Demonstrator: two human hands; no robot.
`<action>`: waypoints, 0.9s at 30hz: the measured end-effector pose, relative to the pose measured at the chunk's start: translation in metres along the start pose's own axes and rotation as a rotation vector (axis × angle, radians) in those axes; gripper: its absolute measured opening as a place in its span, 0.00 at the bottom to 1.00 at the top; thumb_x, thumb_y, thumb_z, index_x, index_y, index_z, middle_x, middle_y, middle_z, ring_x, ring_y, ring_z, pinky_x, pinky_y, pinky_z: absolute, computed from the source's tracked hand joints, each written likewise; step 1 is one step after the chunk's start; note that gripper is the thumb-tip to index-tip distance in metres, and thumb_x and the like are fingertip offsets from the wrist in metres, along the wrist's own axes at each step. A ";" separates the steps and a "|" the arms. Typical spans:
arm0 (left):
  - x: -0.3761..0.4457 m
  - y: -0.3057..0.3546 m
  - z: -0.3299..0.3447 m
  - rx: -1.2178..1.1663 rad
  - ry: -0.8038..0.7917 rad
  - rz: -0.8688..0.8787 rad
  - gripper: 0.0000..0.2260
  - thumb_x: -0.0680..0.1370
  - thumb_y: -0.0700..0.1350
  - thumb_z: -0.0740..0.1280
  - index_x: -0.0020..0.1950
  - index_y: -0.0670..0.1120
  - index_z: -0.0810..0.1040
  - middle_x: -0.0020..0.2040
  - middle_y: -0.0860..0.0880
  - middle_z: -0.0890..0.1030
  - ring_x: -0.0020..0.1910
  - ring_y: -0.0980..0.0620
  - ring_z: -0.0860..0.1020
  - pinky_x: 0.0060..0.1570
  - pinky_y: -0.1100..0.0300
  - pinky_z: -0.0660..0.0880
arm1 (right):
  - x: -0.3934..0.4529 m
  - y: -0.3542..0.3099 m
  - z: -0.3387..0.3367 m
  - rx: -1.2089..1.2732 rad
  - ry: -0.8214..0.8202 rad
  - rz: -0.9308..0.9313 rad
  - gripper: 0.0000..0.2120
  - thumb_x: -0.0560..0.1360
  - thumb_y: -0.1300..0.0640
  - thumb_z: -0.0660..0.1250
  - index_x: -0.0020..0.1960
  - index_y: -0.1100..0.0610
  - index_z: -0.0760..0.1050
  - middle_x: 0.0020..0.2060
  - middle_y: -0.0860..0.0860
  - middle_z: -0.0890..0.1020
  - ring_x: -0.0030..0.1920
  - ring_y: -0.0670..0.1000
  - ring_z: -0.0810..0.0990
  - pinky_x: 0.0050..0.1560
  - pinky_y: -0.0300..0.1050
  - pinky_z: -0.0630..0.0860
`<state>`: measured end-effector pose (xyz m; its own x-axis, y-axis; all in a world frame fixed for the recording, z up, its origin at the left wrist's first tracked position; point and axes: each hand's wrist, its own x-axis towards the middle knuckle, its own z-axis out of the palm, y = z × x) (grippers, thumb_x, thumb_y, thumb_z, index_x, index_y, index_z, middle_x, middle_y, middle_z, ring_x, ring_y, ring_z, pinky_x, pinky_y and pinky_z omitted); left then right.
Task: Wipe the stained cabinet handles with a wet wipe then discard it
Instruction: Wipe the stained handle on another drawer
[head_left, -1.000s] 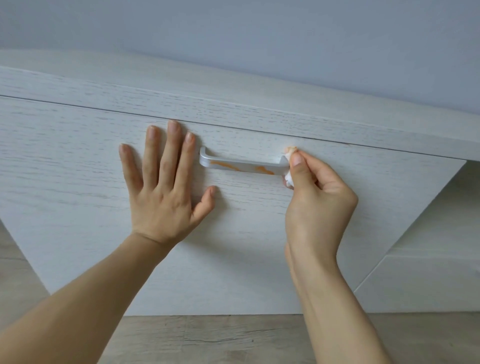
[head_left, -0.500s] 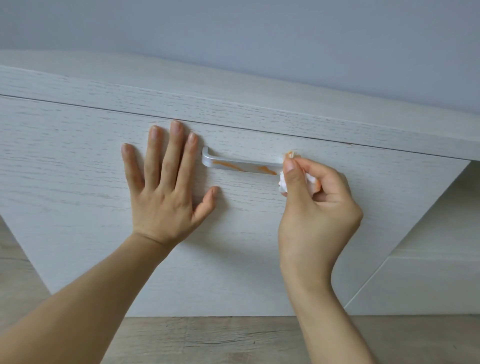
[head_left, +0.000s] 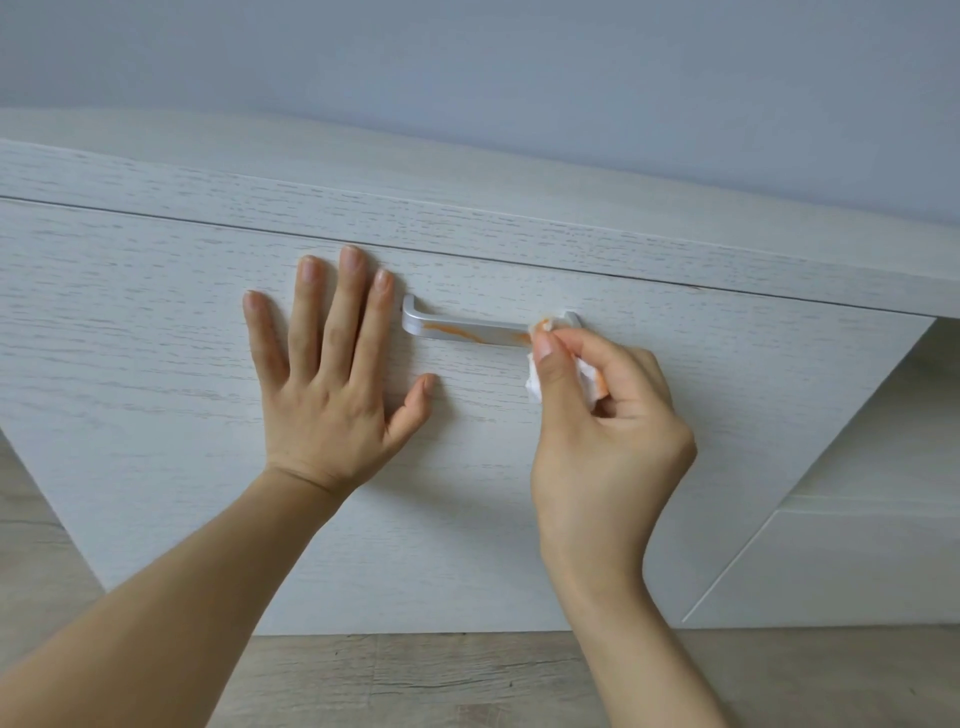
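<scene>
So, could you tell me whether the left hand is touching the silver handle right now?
Apart. The head view shows the left hand flat on the cabinet front, with a strip of white wood visible between its index finger and the handle.

The handle (head_left: 470, 330) is mounted on the drawer front (head_left: 156, 374), just beneath the cabinet top (head_left: 467, 223). The left hand (head_left: 332, 384) is laid flat on the drawer front at the handle's 8 o'clock, just beside its left end. The wipe (head_left: 535, 384), pinched by the right hand (head_left: 602, 431), is pressed against the handle's right end. The floor (head_left: 467, 675) is seen at 6 o'clock.
</scene>
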<state>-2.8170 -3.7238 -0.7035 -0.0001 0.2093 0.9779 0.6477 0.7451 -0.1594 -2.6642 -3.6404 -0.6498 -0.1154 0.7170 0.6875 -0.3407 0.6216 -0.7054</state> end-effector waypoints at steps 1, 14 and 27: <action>0.000 0.000 0.000 -0.001 0.001 0.000 0.34 0.79 0.60 0.52 0.79 0.44 0.47 0.79 0.50 0.41 0.77 0.48 0.42 0.73 0.44 0.39 | -0.001 0.001 -0.002 0.001 0.014 0.009 0.01 0.71 0.56 0.71 0.42 0.52 0.81 0.37 0.46 0.80 0.36 0.40 0.78 0.40 0.33 0.72; -0.001 0.001 0.001 0.003 0.016 -0.004 0.33 0.79 0.61 0.52 0.79 0.45 0.47 0.78 0.51 0.41 0.77 0.49 0.42 0.74 0.44 0.40 | -0.005 0.003 0.008 0.069 0.087 0.000 0.04 0.71 0.61 0.71 0.43 0.53 0.79 0.38 0.46 0.78 0.37 0.37 0.77 0.41 0.27 0.71; -0.002 0.000 0.002 0.010 0.022 0.004 0.34 0.79 0.60 0.52 0.79 0.44 0.48 0.79 0.50 0.42 0.77 0.48 0.43 0.73 0.43 0.41 | 0.001 0.003 0.007 -0.036 0.068 -0.088 0.01 0.72 0.63 0.71 0.43 0.60 0.82 0.38 0.48 0.77 0.37 0.38 0.75 0.41 0.23 0.68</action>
<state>-2.8189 -3.7231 -0.7057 0.0192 0.1986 0.9799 0.6401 0.7505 -0.1646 -2.6717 -3.6401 -0.6504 -0.0227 0.6784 0.7343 -0.3128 0.6928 -0.6497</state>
